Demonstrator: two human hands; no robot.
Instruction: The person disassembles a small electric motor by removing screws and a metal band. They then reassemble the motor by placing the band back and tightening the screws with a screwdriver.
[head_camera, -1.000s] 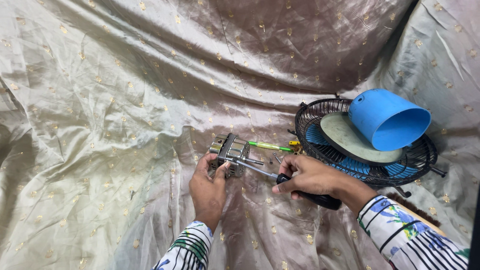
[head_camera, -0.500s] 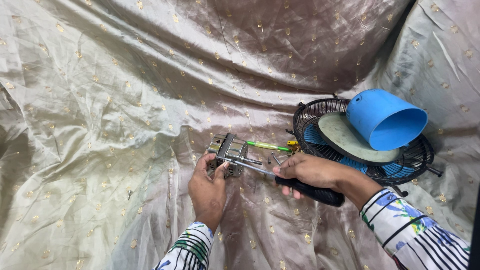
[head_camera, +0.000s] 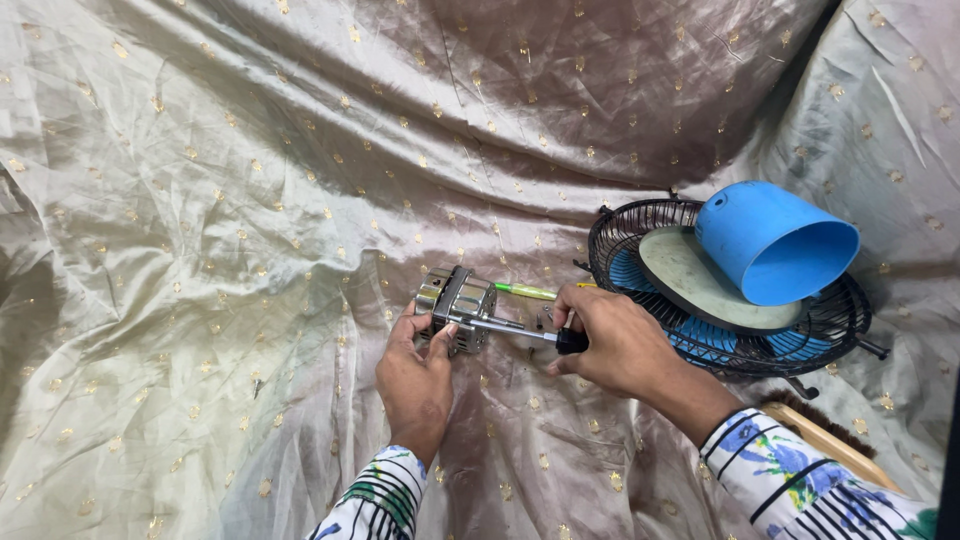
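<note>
Glossy, crinkled satin cloth (head_camera: 250, 250) with gold flecks; bright bare-metal fan motor (head_camera: 457, 308); screwdriver (head_camera: 530, 333) with shiny steel shaft and matt black handle; black wire fan guard (head_camera: 840, 330); smooth blue plastic cover (head_camera: 775, 243); dull grey disc (head_camera: 700, 285); wooden strip (head_camera: 825, 442).

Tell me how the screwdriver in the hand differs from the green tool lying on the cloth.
The screwdriver has a black handle gripped by the right hand; the green tool lies loose on the cloth, held by nobody. The screwdriver's metal shaft reaches to the small metal motor that the left hand steadies; the green tool ends beside the motor, and contact cannot be told. The screwdriver looks thicker; the green tool is slim. Both are slender and lie roughly level, side by side.
</note>
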